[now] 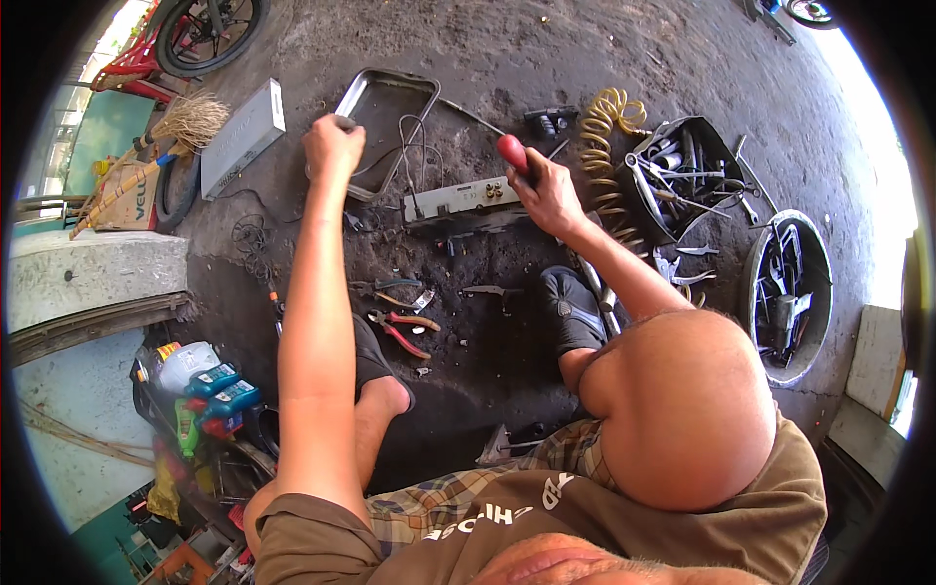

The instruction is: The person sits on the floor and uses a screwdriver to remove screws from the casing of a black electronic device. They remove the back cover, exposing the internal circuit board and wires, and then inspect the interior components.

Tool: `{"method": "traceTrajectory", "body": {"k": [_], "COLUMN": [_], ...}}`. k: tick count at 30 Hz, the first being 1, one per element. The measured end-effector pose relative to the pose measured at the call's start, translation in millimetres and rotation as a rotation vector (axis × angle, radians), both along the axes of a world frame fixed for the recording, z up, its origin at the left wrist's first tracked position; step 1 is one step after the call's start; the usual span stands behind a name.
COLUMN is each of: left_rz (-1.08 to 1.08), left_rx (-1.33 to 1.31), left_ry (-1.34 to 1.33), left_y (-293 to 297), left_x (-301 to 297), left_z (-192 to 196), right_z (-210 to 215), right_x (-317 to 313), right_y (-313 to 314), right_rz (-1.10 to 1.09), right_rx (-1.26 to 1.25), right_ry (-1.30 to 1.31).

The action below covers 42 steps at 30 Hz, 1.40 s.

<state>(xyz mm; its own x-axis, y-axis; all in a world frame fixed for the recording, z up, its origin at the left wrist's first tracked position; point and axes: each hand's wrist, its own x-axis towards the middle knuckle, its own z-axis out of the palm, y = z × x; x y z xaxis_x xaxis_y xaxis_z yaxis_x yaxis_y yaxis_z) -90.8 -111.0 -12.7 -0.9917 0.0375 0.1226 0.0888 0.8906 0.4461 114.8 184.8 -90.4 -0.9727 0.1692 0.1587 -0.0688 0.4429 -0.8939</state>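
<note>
Two hands were both busy here, and everything sat around the flat grey electronics unit [460,202] on the dirty floor, so I'll place stuff off that. Nearest the person, on their side of the unit, were the red-handled pliers [402,330] and a few loose small tools lying between the two feet, so the ground there was pretty cluttered. The right hand [548,191] was wrapped tight around a red-handled screwdriver [513,153], touching the unit's right end, tip hidden behind the fist. The left hand [332,144] was closed on the near corner of a bent metal frame [390,117] just left of and beyond the unit, with thin wires trailing from the unit across it.

My read: this looked like the unscrewing or prying stage on the unit's casing. The next bit would've needed the driver kept square and the unit steadied, because it lay loose on the ground and could skid.

Room-wise, the right of the unit was tight, with a yellow coiled hose [606,156] and a black tool bin [682,175] close by. Beyond the frame was bare floor, the only real open space, with a long grey box [244,136] well off to the far left
</note>
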Motion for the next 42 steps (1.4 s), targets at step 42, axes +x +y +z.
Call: {"method": "traceTrajectory", "body": {"k": [42], "left_rz": [-0.822], "left_rx": [0.243], "left_ry": [0.062], "left_y": [157], "left_x": [157], "left_z": [-86], "right_z": [59], "right_x": [-1], "right_y": [64], "right_rz": [-0.123], "right_rx": [0.256], "right_ry": [0.217]}}
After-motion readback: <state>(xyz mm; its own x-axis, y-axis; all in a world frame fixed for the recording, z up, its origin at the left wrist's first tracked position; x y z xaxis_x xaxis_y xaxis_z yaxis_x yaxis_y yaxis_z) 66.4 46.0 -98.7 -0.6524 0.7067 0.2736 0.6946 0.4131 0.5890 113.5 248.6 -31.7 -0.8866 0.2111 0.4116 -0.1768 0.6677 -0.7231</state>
